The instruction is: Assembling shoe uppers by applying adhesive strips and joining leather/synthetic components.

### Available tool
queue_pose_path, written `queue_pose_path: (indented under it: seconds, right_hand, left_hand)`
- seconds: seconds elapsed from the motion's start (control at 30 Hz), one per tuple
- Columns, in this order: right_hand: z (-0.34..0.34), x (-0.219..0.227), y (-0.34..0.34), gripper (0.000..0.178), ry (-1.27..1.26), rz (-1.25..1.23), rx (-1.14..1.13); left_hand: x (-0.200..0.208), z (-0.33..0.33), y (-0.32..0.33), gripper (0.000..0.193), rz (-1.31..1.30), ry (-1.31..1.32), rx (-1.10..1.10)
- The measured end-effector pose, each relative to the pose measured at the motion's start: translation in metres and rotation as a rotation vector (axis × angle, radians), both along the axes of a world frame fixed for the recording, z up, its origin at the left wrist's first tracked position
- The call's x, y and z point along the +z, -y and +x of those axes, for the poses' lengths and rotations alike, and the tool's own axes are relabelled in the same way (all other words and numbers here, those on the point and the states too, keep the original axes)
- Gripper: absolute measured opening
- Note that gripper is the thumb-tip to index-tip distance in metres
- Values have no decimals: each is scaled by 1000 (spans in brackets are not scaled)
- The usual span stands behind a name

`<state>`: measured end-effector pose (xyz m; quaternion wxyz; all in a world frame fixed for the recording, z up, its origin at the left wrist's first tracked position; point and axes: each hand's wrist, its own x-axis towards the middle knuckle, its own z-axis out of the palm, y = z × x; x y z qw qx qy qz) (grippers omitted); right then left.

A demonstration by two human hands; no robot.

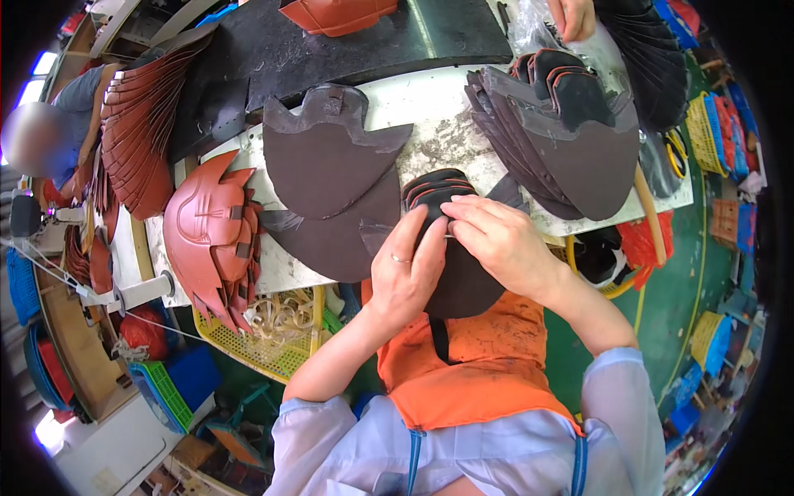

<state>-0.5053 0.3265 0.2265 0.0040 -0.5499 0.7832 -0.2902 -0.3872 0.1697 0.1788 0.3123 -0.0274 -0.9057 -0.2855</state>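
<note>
My left hand [408, 269] and my right hand [506, 245] meet at the table's front edge. Their fingers pinch the upper part of a dark leather piece [465, 285] with a rounded lower edge. That piece hangs over an orange apron [488, 339] on my lap. Just beyond my fingertips stand several black tabs with orange edges [438, 183]; whether they join the held piece is hidden. To the left lie overlapping dark leather pieces [331, 178] with grey upper borders. On the right sits a fanned stack of similar dark pieces [583, 165], topped by black tabs.
Reddish-brown leather pieces [203, 215] are stacked at the table's left edge, with a larger fan [136, 124] behind. A black board [331, 54] covers the table's back. A yellow basket [289, 360] stands below. Another person's hand [572, 18] shows at far right.
</note>
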Motion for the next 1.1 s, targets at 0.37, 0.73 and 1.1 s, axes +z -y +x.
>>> queue_pose_path:
  seconds: [0.37, 0.73, 1.1]
  right_hand:
    - [-11, 19, -14, 35, 783, -223, -65]
    - [-24, 57, -51, 33, 900, -964, -240]
    - [11, 59, -133, 63, 452, -128, -795]
  left_hand:
    - [30, -118, 168, 50, -305, 470, 374]
    - [51, -130, 195, 63, -579, 564, -41]
    - [186, -1, 166, 46, 394, 176, -111]
